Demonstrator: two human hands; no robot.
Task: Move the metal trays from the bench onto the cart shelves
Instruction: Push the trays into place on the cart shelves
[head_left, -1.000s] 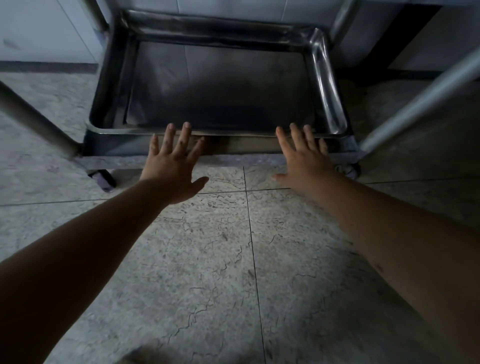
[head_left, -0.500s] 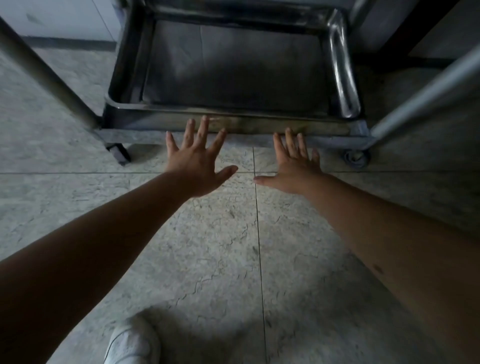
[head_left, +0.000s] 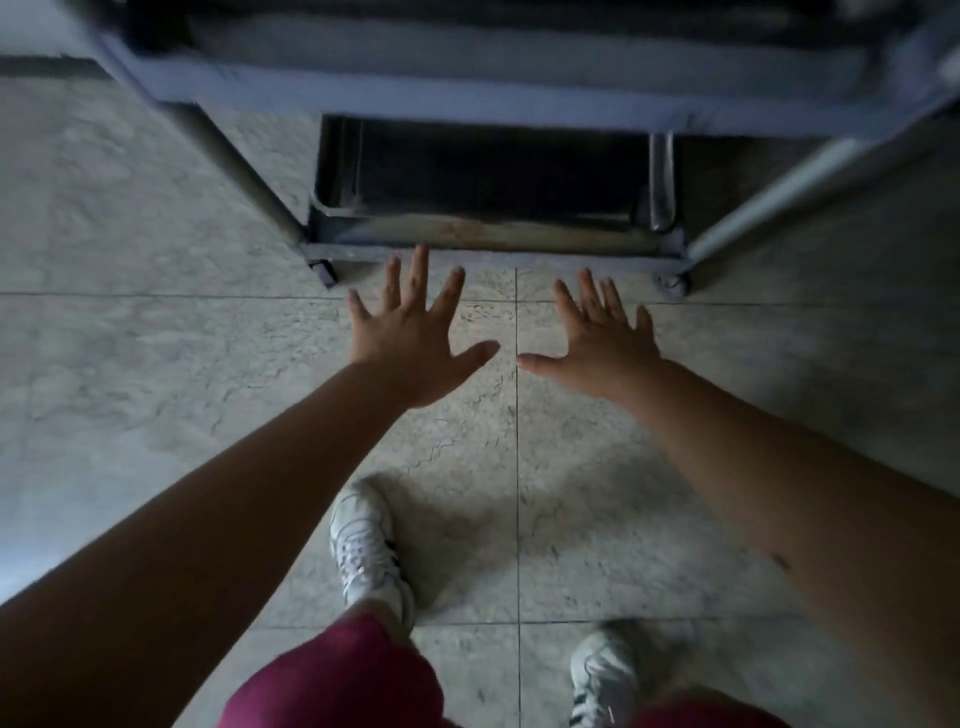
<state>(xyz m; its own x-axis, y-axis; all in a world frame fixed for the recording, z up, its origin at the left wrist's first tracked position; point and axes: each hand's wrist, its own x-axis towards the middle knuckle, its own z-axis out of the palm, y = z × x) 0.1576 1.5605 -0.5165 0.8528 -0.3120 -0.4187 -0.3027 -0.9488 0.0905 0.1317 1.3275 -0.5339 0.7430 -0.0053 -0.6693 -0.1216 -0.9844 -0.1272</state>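
Just beyond empty hands (head_left: 415, 343): tray (head_left: 483, 236), bottom shelf.

my white sneakers (head_left: 366, 551) with black stripes stand on the grey, crackled floor tiles (head_left: 130, 364), below maroon trousers (head_left: 332, 680).

No legible text, label, brand name, number or sign is shown in the head view. The surfaces of the cart (head_left: 488, 244) and the metal tray (head_left: 467, 208) on its bottom shelf are unmarked where they can be seen; the upper part of the cart is blurred. Dark stripes are borne on the sides of the white shoes (head_left: 363, 551), but no wording can be read on them. No marking is carried by the floor tiles (head_left: 156, 364).
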